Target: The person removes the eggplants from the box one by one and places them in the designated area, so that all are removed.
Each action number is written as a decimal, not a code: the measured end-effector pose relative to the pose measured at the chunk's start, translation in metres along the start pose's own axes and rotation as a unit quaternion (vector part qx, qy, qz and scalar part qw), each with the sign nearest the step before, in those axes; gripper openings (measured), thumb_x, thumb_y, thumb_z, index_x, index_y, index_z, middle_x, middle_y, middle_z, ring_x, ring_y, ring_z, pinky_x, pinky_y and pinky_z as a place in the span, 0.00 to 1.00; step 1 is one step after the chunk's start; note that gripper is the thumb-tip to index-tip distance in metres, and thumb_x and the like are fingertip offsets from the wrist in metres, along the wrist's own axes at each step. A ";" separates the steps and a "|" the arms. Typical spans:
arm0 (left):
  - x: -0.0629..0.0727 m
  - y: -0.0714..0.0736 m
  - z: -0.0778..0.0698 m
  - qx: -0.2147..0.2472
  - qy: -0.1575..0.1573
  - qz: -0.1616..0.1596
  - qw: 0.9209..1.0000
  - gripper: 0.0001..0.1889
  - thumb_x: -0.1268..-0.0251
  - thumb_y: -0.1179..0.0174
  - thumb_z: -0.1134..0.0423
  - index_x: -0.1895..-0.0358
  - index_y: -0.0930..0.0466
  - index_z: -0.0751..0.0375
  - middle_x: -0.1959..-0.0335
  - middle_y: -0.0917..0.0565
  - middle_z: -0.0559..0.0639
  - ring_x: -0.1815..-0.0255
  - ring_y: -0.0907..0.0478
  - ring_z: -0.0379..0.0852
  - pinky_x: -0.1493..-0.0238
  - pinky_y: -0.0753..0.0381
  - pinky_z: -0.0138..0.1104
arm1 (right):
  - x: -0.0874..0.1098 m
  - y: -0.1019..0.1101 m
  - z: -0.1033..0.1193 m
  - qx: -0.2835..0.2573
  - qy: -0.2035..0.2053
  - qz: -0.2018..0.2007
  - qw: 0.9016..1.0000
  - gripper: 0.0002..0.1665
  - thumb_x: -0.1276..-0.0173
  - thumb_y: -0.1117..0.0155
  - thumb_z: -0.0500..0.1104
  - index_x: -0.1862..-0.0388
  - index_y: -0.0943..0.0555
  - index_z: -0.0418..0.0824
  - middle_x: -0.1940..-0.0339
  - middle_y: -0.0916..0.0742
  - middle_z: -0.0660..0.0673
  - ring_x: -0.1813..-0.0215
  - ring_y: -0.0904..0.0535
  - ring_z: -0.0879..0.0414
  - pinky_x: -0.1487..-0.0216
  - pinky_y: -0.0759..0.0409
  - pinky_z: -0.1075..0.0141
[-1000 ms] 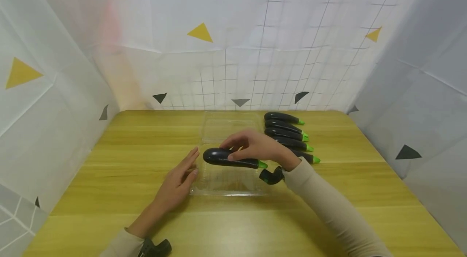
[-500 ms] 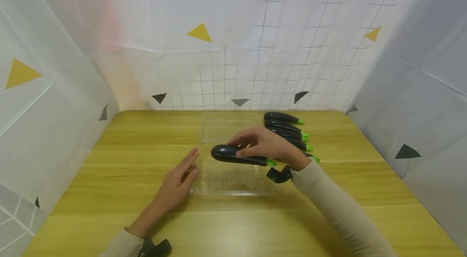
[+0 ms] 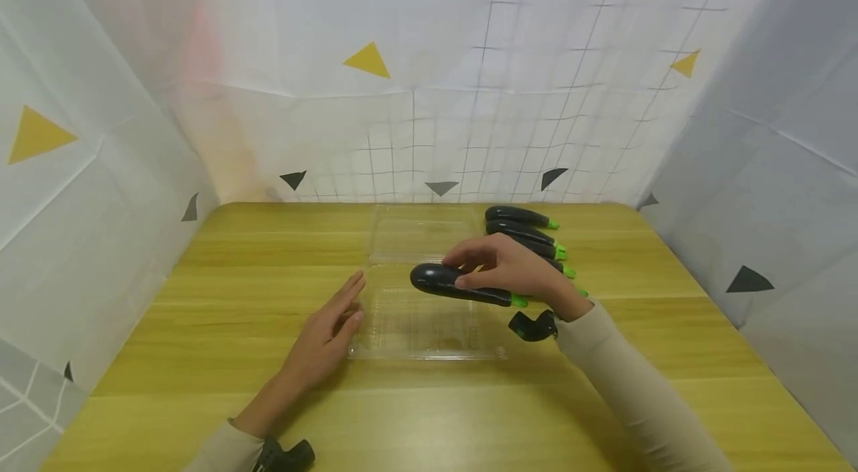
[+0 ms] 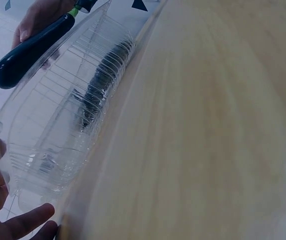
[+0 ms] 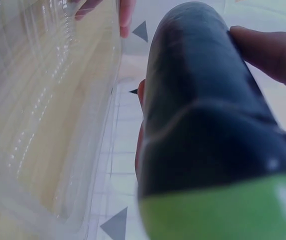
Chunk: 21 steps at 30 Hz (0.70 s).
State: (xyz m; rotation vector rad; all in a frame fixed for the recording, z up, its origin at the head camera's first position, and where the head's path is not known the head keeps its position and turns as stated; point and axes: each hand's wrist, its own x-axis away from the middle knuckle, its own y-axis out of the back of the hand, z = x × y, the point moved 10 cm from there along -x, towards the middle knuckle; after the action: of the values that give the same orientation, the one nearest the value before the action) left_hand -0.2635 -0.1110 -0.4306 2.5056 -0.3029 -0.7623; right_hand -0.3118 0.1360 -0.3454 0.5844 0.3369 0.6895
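Note:
My right hand (image 3: pixel 516 271) pinches a dark purple eggplant (image 3: pixel 432 278) with a green stem end, thumb on one side and fingers on the other. The eggplant (image 4: pixel 33 52) is held in the air above a clear plastic clamshell container (image 3: pixel 429 355), its rounded end pointing left. The right wrist view shows the eggplant (image 5: pixel 203 115) close up, with the thumb (image 5: pixel 273 52) against its side. My left hand (image 3: pixel 328 327) lies at the container's left edge, fingers extended. In the left wrist view its fingertips are by the end of the clear container (image 4: pixel 58 115).
Several more eggplants (image 3: pixel 518 216) lie in a row at the back right of the wooden table (image 3: pixel 268 234), stems to the right; my right hand and forearm partly cover the nearer ones. The container's lid (image 3: pixel 425 237) lies folded back behind its base. White sheets (image 3: pixel 322 129) enclose the table's back and sides.
My right hand has moved to the right with the eggplant, from over the container's left part towards its right side. My left hand has stayed in place.

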 end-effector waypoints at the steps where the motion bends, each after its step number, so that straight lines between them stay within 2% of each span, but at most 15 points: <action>1: 0.000 0.000 0.000 0.001 -0.001 0.000 1.000 0.29 0.17 0.47 0.62 0.18 0.38 0.57 0.18 0.40 0.51 0.34 0.22 0.56 0.34 0.25 0.51 | 0.001 0.001 -0.001 0.003 0.000 -0.002 1.000 0.21 0.29 0.26 0.47 0.39 0.14 0.48 0.45 0.12 0.53 0.46 0.15 0.54 0.45 0.17 0.52; 7: 0.000 0.000 0.000 0.004 -0.002 0.000 1.000 0.29 0.17 0.47 0.63 0.18 0.38 0.55 0.18 0.40 0.54 0.34 0.22 0.57 0.34 0.25 0.49 | 0.008 0.006 -0.004 0.006 0.002 -0.004 1.000 0.20 0.29 0.26 0.46 0.39 0.14 0.47 0.44 0.13 0.52 0.47 0.14 0.53 0.46 0.16 0.53; 13: 0.000 0.000 0.001 0.002 0.002 -0.001 1.000 0.29 0.17 0.47 0.62 0.18 0.38 0.54 0.18 0.40 0.51 0.34 0.22 0.56 0.35 0.24 0.49 | 0.014 0.012 -0.004 0.012 0.007 -0.006 1.000 0.19 0.29 0.26 0.45 0.40 0.14 0.46 0.45 0.12 0.51 0.50 0.14 0.52 0.52 0.16 0.55; 21: 0.000 -0.001 0.000 0.005 0.004 0.001 1.000 0.29 0.17 0.46 0.63 0.18 0.38 0.53 0.18 0.39 0.51 0.34 0.22 0.57 0.35 0.24 0.49 | 0.030 0.027 -0.019 0.023 -0.022 -0.035 0.999 0.21 0.30 0.25 0.46 0.39 0.14 0.46 0.45 0.12 0.51 0.49 0.14 0.53 0.49 0.15 0.57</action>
State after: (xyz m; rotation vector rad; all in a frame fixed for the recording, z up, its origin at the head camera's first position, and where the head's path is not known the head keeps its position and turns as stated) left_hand -0.2635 -0.1100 -0.4308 2.5174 -0.3072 -0.7526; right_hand -0.3126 0.1802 -0.3470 0.6280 0.3308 0.6007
